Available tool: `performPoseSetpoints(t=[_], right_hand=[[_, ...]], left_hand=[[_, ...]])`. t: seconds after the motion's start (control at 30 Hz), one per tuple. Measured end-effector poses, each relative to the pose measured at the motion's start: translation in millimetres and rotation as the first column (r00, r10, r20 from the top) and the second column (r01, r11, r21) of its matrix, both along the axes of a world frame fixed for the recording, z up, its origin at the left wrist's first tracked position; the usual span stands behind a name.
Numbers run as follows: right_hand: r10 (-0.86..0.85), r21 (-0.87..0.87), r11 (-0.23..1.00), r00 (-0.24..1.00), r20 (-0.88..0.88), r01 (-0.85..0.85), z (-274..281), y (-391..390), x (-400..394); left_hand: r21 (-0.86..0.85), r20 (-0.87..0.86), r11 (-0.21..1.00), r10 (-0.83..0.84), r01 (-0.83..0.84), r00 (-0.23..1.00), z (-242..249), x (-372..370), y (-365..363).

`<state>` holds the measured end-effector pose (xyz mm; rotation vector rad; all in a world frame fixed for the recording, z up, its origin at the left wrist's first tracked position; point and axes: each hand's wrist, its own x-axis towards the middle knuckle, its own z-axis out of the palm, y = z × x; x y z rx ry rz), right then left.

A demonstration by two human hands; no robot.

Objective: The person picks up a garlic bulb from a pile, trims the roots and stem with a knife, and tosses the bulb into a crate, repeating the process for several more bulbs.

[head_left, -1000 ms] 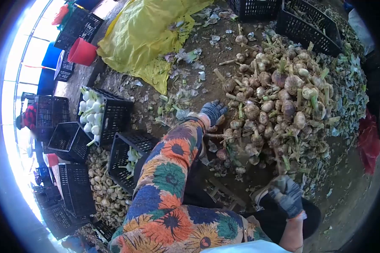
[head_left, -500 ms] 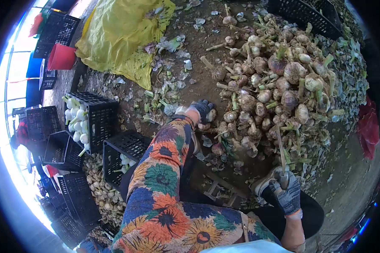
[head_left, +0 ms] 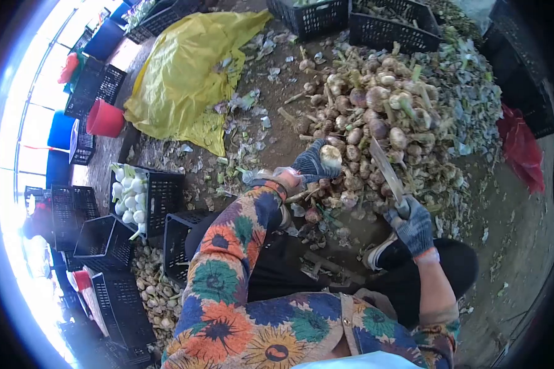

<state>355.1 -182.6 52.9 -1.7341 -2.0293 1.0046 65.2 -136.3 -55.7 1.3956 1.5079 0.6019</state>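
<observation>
My left hand [head_left: 314, 163], in a grey striped glove, is closed around a garlic bulb [head_left: 331, 158] at the near left side of a large heap of garlic [head_left: 375, 117]. The bulb's pale face points to the right. In my gloved right hand [head_left: 411, 226] is the handle of a knife [head_left: 388, 172]. Its broad blade points up and to the left, over the heap's near edge, and its tip is a short way right of the held bulb without touching it.
Yellow plastic sheeting [head_left: 188, 74] lies at upper left. White bulbs fill a black crate [head_left: 160, 200] on the left, with loose garlic [head_left: 157, 277] below it. Black crates [head_left: 394, 34] stand beyond the heap. A red bag [head_left: 520, 144] lies far right.
The left hand has lifted a bulb and turned to the right with it. My right hand has brought the knife up and left. The view has shifted, showing more crates at the top.
</observation>
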Motion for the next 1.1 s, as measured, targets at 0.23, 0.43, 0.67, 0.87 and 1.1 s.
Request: performPoseSetpoints(t=[0.23,0.43,0.67,0.87,1.1], right_hand=[[0.141,0.394,0.906,0.988,0.057,-0.152,3,-19,17],[0.345,0.380,0.850,0.931,0.121,-0.364,28,-67,3],[0.457,0.299,0.790,0.839,0.295,-0.535,28,-66,-29],[0.509,0.261,0.776,0.815,0.277,-0.574,16,-53,-42],[0.573,0.016,0.785,0.737,0.359,-0.619,-14,-33,-38]], left_hand=[[0.239,0.332,0.971,-0.057,-0.025,0.942,71,54,-60],[-0.206,0.889,0.961,0.262,-0.183,0.375,52,81,-97],[-0.176,0.931,0.977,0.204,-0.116,0.302,54,65,-129],[-0.165,0.938,0.983,0.183,-0.086,0.294,30,54,-124],[-0.168,0.879,0.981,0.193,-0.095,0.436,5,51,-119]])
